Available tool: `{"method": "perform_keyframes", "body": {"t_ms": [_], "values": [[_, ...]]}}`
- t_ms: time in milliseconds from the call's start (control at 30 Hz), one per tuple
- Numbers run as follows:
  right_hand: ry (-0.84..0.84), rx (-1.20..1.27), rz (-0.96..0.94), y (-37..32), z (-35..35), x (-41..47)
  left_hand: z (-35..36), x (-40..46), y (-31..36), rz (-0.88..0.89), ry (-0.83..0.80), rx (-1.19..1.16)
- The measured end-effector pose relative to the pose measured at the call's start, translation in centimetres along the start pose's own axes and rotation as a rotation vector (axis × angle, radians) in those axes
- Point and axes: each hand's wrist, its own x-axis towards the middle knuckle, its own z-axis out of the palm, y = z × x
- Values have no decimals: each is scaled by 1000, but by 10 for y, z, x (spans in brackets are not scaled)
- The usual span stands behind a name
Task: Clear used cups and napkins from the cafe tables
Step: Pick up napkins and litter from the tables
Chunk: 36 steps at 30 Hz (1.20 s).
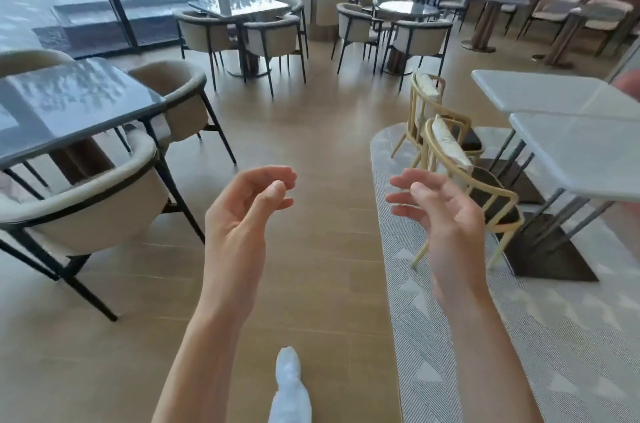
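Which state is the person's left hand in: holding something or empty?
Empty. The left hand hangs over the floor with loosely curled fingers, nothing between them.

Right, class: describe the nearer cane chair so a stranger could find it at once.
Start at the two white tables on the patterned rug, right of the walkway. Two pale cane chairs stand at their left edge. Yours is the nearer cane chair, beside the right hand, with a dark seat.

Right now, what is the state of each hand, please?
Left hand: open, fingers loosely curled, holding nothing.
Right hand: open, fingers relaxed, holding nothing.
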Motion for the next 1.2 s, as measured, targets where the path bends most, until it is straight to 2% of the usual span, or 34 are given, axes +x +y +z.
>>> {"method": "perform_keyframes", "body": {"t_ms": [200,400,733,933,1200], "values": [[42,-60,-3,53,46,161,38,170,-73,-5,-17,-80],[40,-91,-60,66,99,329,88,351,-103,11,-119,-134],[129,-50,-21,152,118,546,149,557,-196,-56,-135,-68],[91,22,-52,192,140,730,227,717,-246,5,-137,-49],[-15,16,-119,188,171,969,337,918,-264,93,-121,-85]]}}
